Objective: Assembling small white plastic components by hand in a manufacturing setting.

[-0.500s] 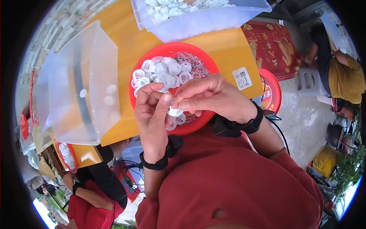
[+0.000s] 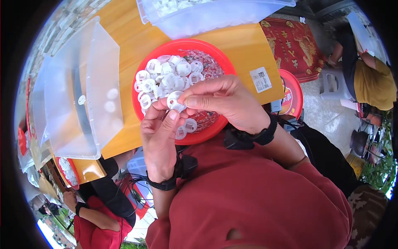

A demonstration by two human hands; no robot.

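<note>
1. Over the red tray [image 2: 224, 62] in the head view, a white round piece [image 2: 174, 98] is held up between the 2 hands, clear of the heap, probably to keep it in plain sight.
2. The left hand [image 2: 159, 130] is part curled, its thumb and fingers closed on the piece from the left and near side, seemingly to steady it.
3. The right hand [image 2: 224, 101] has thumb and forefinger drawn together at the piece's right edge; I cannot tell whether they grip it or something small.
4. White pieces [image 2: 163, 79] fill the tray's left and clear thin-legged parts [image 2: 207, 62] its far right, perhaps so each hand reaches its own kind.
5. On the desk [image 2: 128, 29], a bin of white pieces [image 2: 215, 23] stands at the far side, likely as bulk stock; a translucent bin [image 2: 110, 87] stands left.
</note>
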